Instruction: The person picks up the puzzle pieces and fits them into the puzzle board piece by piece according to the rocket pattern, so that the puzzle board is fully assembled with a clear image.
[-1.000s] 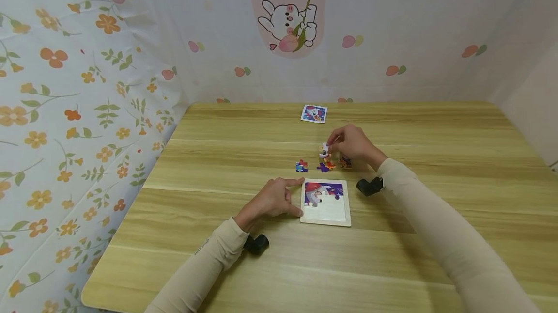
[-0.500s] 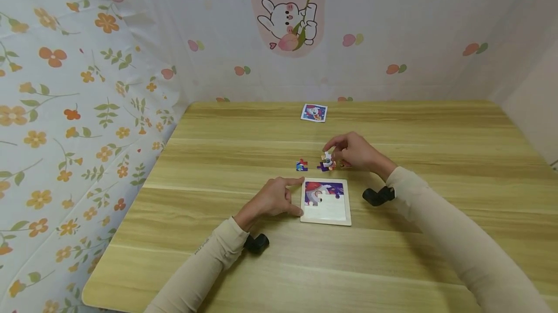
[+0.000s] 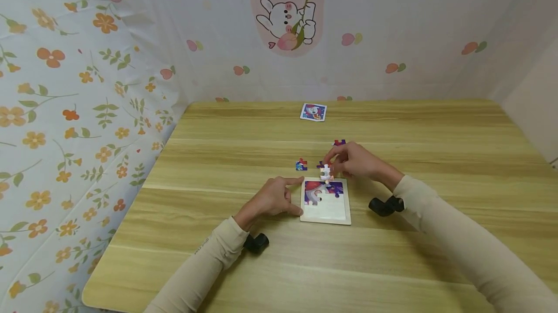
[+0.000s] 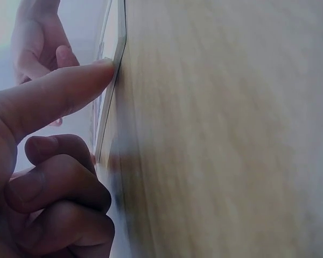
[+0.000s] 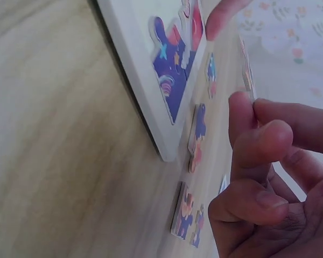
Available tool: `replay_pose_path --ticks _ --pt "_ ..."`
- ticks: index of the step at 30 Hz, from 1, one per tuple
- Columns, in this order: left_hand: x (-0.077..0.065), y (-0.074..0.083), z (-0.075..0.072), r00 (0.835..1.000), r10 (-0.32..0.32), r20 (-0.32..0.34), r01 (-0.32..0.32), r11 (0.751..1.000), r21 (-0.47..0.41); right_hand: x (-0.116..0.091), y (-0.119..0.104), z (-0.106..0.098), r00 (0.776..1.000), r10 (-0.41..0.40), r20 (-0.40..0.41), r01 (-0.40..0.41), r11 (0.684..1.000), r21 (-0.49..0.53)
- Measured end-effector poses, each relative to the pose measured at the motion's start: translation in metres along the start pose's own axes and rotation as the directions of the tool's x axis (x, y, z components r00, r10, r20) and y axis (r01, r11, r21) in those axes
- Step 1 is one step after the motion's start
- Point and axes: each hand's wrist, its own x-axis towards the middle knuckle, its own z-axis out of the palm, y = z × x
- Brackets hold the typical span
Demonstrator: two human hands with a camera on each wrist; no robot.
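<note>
The puzzle piece (image 3: pixel 326 172) has moved down to the far rim of the tray (image 3: pixel 347 201).
My right hand (image 3: pixel 355 159) pinches it between thumb and finger, so I judge placing is near; my left hand (image 3: pixel 273 197) braces the tray's left edge with straight thumb and forefinger spread, other fingers curled. Loose pieces (image 3: pixel 301 164) crowd the far side; bare floor, lower and right inside the tray, gives me room.

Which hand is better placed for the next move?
Likely the right hand: it holds a puzzle piece near the far edge of the frame, whose left side the left hand touches.
</note>
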Motion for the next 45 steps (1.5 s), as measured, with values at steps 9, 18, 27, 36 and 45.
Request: replay_pose_path --ticks 9,18,27,36,45 --pt "0.000 0.002 0.001 1.000 -0.009 0.008 0.009 1.000 -0.005 -0.009 0.004 0.007 0.994 -0.064 0.094 0.065 0.998 0.003" --pt "-0.001 0.000 0.000 1.000 -0.011 0.003 0.011 1.000 -0.011 -0.013 0.007 0.016 0.980 -0.121 0.159 0.128 0.991 -0.031" --pt "-0.002 0.000 0.000 1.000 -0.003 0.006 0.003 1.000 -0.021 -0.014 0.008 0.023 0.977 -0.127 0.172 0.145 0.985 -0.097" --pt "-0.003 0.000 -0.001 1.000 0.005 0.004 -0.005 1.000 -0.027 -0.015 0.001 0.029 0.973 -0.186 0.138 0.213 0.953 -0.214" --pt "-0.002 -0.001 0.000 1.000 0.011 0.001 -0.011 1.000 -0.023 -0.018 -0.005 0.034 0.978 -0.181 0.102 0.204 0.932 -0.301"
